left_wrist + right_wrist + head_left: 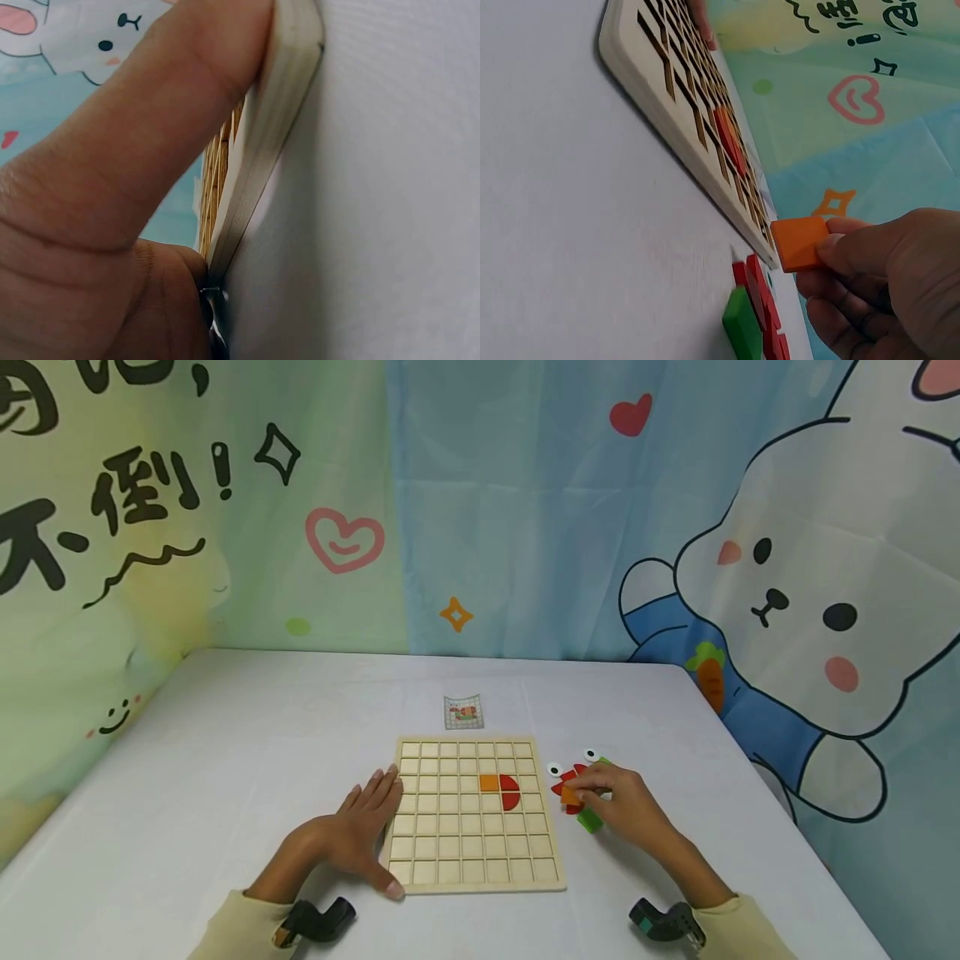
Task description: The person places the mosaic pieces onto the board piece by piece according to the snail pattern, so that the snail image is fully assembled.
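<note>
A wooden grid board (pixel 450 827) lies flat on the table. Set in its cells are an orange square (pixel 489 783) and, right beside it, red quarter-round pieces (pixel 510 793) forming a half circle. My left hand (pixel 356 831) rests along the board's left edge, fingers extended and thumb at the near corner; the left wrist view shows the thumb (pixel 150 127) against the rim. Right of the board, my right hand (pixel 626 797) pinches an orange square tile (pixel 799 244) between thumb and fingers, above a small pile of loose pieces.
In that pile are red pieces (pixel 769 307), green pieces (pixel 590 821) and white round eye pieces (pixel 554 769). A small picture card (pixel 463 712) lies beyond the board. A printed curtain (pixel 525 527) hangs behind the white table (pixel 262 735).
</note>
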